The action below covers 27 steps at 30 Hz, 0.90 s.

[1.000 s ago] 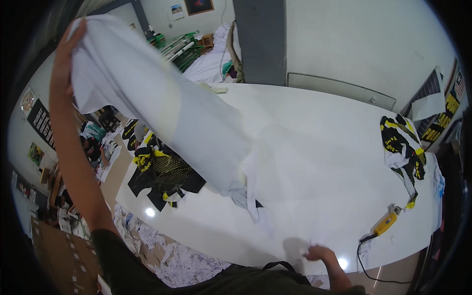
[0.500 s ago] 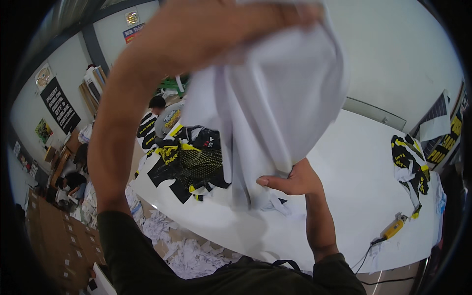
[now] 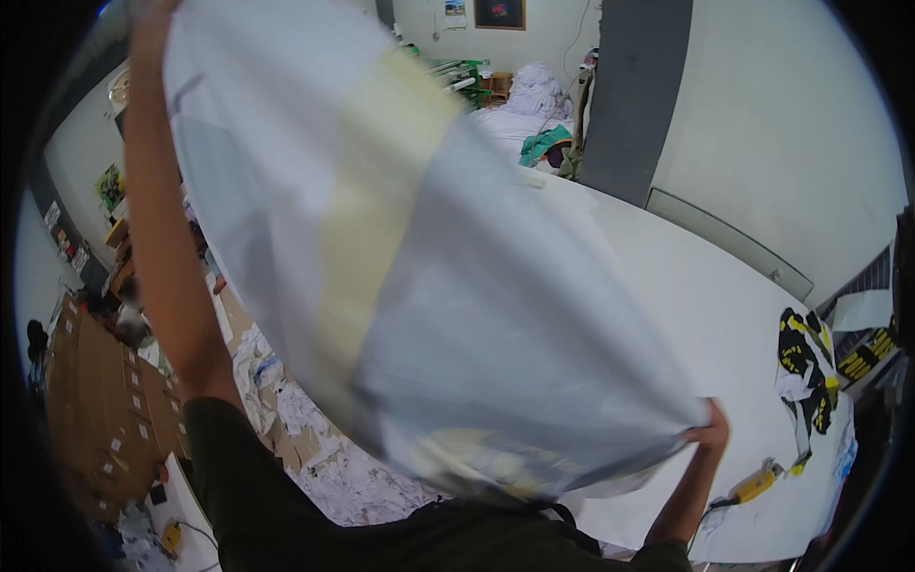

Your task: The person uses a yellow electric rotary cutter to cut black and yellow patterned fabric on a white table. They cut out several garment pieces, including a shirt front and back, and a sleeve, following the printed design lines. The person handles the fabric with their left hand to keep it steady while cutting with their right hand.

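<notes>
A large thin fabric panel (image 3: 496, 276), pale grey-white with a faded yellow band, is stretched slantwise across the middle of the view and blurred by motion. My left hand (image 3: 155, 11), raised high at the upper left and partly cut off by the picture's edge, grips its upper corner. At the lower right, my right hand (image 3: 708, 426) pinches the opposite corner, fingers closed on the cloth. Between the hands the panel billows above the white table (image 3: 658, 276), hiding its left part and whatever lies there.
Black, yellow and white printed cloth pieces (image 3: 806, 367) lie on the table's right end, near a corded yellow power tool (image 3: 756, 486). White scraps (image 3: 357, 486) cover the floor on the left, beside brown cartons (image 3: 100, 410). A grey pillar (image 3: 634, 105) stands beyond the table.
The bunched fabric has been spread out into a wide sheet. My left hand has gone up and left, my right hand right and down, closing on a corner. The view has turned rightward.
</notes>
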Available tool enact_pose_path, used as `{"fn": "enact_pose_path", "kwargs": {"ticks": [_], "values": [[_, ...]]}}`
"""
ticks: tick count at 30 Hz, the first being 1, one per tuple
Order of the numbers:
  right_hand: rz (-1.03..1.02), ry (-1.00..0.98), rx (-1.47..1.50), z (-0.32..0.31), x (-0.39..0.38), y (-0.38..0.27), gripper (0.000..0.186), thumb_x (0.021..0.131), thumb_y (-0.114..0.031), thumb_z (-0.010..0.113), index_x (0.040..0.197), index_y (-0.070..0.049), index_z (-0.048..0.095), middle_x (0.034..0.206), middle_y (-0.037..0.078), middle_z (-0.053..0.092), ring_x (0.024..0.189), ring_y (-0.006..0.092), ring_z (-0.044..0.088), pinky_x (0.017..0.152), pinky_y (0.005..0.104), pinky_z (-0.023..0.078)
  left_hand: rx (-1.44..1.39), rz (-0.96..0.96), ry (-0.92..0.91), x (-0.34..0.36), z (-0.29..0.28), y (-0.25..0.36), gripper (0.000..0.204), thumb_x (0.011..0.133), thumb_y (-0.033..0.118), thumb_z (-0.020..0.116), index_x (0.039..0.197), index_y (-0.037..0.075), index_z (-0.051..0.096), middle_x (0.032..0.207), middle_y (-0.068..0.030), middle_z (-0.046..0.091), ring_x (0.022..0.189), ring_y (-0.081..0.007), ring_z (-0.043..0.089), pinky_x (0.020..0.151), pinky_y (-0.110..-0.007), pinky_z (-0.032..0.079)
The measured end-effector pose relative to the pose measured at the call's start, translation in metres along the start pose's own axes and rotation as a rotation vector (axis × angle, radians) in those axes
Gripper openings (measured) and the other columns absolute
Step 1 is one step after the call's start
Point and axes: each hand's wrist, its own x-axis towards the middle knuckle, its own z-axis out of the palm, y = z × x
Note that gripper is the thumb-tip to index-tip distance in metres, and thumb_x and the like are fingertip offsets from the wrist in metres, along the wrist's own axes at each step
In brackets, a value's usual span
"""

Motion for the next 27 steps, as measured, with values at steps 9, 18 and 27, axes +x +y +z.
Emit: {"fn": "enact_pose_path", "kwargs": {"ticks": [9,18,27], "values": [[0.435,0.091,-0.665,-0.164,0.102,-0.022,0.039,0.085,-0.017,0.078,0.117,0.002,0.07,0.098,0.006,0.072,0.086,0.0152,0.065,0.077,0.0338,0.053,0.522,-0.224,-1.0,-0.15,0.165,-0.123,0.086,0.096,0.068,0.06,0.146,-0.001,0.055,0.151,-0.0264,0.053,0.142,-0.0375,0.05,0.118,-0.043,0.04],[-0.343,0.822,-1.78,-0.503,0.182,-0.241,0.045,0.097,-0.022,0.059,0.136,0.0,0.06,0.136,0.026,0.064,0.119,0.0458,0.064,0.103,0.05,0.051,0.169,-0.071,-0.286,-0.161,0.328,-0.118,0.074,0.095,0.053,0.071,0.136,-0.008,0.06,0.141,-0.0323,0.06,0.135,-0.0451,0.056,0.113,-0.047,0.044],[-0.415,0.91,-1.318,-0.411,0.032,-0.219,0.069,0.077,0.019,0.043,0.137,-0.011,0.06,0.128,0.019,0.07,0.124,0.0304,0.066,0.101,0.0343,0.048,0.151,0.334,-0.108,-0.215,0.282,-0.036,0.029,0.103,0.027,0.065,0.111,-0.001,0.064,0.102,-0.0269,0.068,0.096,-0.0478,0.065,0.082,-0.045,0.051]]}}
